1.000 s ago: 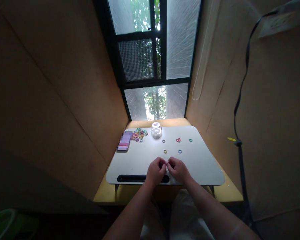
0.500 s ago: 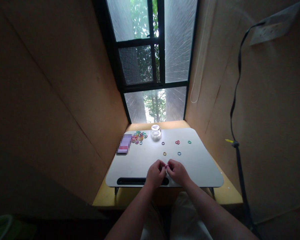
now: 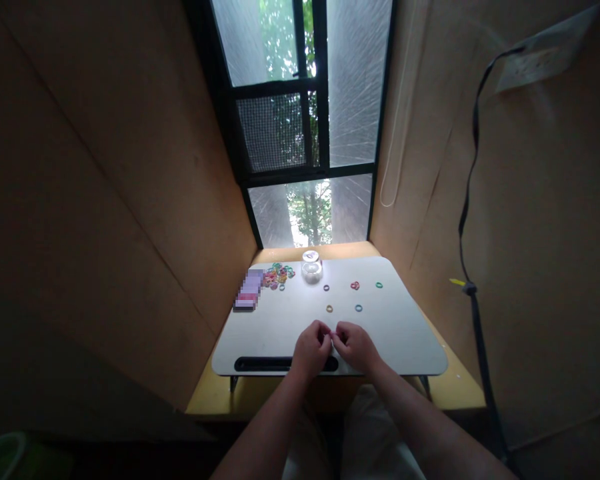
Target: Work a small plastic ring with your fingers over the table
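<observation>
Head view: your fingertips are drawn together at the near middle of the table (image 3: 400, 343), clamped on a small pink bit (image 3: 333, 334) that shows between them. Your left hand (image 3: 310, 348) grips it from the nine o'clock side, your right hand (image 3: 357, 347) from the three o'clock side, thumbs and forefingers pinched and the other fingers curled in. Most of it is hidden, so you cannot tell which way it points or how its long axis runs.

Taking your fingertips as the clock's centre, with twelve toward the window (image 3: 310, 210), a yellow ring (image 3: 329, 312) lies near at twelve and a purple ring (image 3: 326, 291) beyond it. A blue ring (image 3: 359, 311) is between one and two, with a green ring (image 3: 379, 288) farther out that way; red rings (image 3: 355, 286) sit at one. These rings lie flat, well apart.

Farther out, a clear jar (image 3: 311, 272) stands between eleven and twelve, and a heap of coloured rings (image 3: 279, 275) spreads between ten and eleven. Beside it, at ten, a pixelated panel (image 3: 249, 291) has its long axis slanting from one to seven. At eight, a black slot (image 3: 263, 364) runs nine to three.
</observation>
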Available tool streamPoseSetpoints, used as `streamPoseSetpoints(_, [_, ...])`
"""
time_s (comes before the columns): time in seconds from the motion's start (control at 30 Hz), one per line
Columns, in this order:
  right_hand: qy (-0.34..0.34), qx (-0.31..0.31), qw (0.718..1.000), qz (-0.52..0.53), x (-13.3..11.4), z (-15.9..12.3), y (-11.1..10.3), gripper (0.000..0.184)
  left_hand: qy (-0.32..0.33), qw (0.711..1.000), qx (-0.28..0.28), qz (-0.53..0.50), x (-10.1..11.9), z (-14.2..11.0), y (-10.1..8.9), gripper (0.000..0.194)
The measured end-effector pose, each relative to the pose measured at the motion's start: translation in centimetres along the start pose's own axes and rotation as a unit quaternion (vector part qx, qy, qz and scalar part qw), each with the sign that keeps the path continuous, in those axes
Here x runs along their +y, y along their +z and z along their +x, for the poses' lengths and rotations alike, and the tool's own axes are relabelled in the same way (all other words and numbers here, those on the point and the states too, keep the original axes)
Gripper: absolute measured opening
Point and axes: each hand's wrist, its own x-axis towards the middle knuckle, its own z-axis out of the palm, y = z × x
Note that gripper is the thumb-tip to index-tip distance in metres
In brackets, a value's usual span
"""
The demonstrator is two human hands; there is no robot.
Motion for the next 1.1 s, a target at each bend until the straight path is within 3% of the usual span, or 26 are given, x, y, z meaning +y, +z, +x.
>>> streamPoseSetpoints(1.1, [0.004,0.000,1.000,-0.017,-0.03,0.00,0.09,0.023,0.002,1.000,-0.011,0.005,0.24,-0.15,-0.09,0.006])
